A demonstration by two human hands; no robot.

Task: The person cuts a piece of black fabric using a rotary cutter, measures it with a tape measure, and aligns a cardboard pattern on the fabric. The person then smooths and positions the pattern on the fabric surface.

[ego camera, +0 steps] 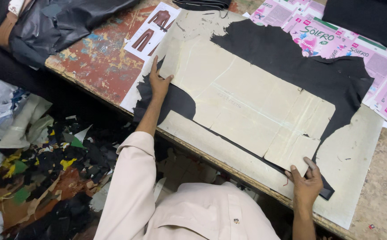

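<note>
Pressing card pattern (251,106) flat on black leather (318,71) w/ both my hands: L (159,82) & R (307,182), fingers spread, gripping nothing.

Matt cardboard pattern (247,106) on matt black leather (291,58), worn paint-flaked table (100,58).

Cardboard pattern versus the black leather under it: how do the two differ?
The cardboard pattern is pale beige with straight cut edges; the black leather has ragged, irregular edges. The pattern lies on top, and the leather spreads out past it at the upper right and lower left. The left hand presses the pattern's left edge; the right hand pins its lower right corner. Both lie flat on the grey board.
</note>
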